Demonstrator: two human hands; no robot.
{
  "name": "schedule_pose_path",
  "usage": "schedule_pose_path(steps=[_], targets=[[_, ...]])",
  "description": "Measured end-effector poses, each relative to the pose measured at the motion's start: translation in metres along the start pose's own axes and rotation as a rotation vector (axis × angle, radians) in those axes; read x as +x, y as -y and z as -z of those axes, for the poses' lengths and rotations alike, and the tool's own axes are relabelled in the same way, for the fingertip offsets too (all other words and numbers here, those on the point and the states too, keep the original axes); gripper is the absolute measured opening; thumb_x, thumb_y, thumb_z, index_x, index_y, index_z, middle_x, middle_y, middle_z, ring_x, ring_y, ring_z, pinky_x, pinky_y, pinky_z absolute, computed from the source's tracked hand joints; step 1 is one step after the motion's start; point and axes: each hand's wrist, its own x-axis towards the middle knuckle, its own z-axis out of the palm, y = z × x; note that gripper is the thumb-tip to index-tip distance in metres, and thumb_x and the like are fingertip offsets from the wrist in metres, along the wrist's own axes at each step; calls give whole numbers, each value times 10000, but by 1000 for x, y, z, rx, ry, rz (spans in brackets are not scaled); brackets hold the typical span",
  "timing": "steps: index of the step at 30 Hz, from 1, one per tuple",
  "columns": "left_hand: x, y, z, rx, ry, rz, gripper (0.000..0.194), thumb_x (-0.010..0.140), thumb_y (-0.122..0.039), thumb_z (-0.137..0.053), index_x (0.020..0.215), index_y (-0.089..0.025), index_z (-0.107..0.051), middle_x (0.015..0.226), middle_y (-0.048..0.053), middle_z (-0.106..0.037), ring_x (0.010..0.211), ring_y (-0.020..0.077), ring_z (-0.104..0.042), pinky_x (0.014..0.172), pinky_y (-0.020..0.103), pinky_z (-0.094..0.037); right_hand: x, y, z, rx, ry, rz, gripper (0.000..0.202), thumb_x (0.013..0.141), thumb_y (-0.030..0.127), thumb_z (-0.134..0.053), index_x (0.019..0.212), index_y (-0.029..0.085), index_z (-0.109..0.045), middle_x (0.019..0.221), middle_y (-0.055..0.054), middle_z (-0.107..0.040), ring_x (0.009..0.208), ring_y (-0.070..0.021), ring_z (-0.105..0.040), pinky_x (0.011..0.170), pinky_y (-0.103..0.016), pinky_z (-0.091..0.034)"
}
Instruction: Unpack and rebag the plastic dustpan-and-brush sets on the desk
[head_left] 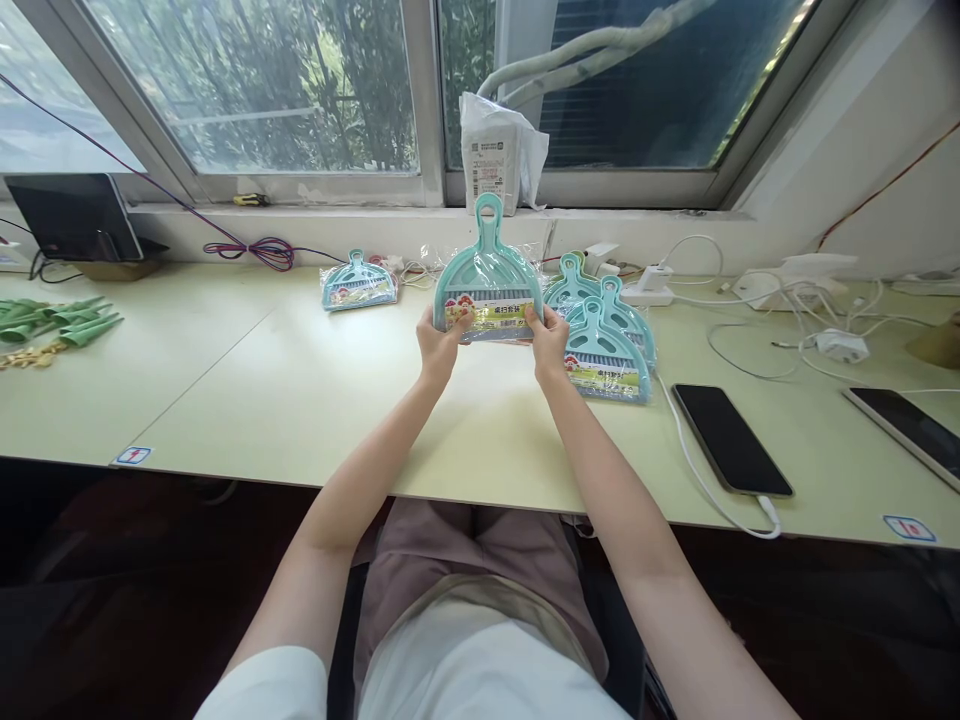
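Note:
A teal dustpan-and-brush set [489, 275] in clear plastic wrap stands upright between my hands, its looped handle pointing up and its printed label facing me. My left hand [441, 345] grips its lower left corner, the thumb on the label. The lower right corner is in my right hand [547, 338], thumb also pressed on the front. Several similar wrapped sets [606, 365] overlap on the table just right of my right hand. Another wrapped set [358, 283] lies on the table to the left, apart from my left hand. My other fingers are partly hidden behind the held set.
The pale table [300, 400] runs below a window. At right lie a phone [731, 438] on a white cable, another device [911, 425] and tangled cords. Green items [56, 320] and a dark tablet [71, 217] are at left; a white package [493, 155] stands on the sill.

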Motion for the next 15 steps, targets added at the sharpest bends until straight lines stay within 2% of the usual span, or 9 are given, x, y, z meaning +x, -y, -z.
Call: schedule_pose_path(steps=[4,9,15], targets=[[1,-1,0,-1,2,-5,427,603,-394,-821,900,-161,-622,802,30,-654,671,145,-626,487,224,-531,3,1,1,28,29,9,401,734,579,-646,816,188,-681,702,13,-556,723,-151,-502,689,-293,-434],[1,-2,0,2,11,2,418,607,-384,-811,905,-159,-621,803,37,-651,670,155,-622,486,243,-532,1,2,1,-53,38,-28,526,749,685,-574,871,184,-679,713,5,-549,731,-159,-503,666,-299,-434],[1,-4,0,16,33,-13,417,641,-402,-787,943,-165,-625,840,53,-670,711,176,-644,509,256,-542,-2,6,-1,-105,20,-3,557,792,709,-502,915,198,-686,734,-6,-547,728,-162,-504,653,-304,-448]])
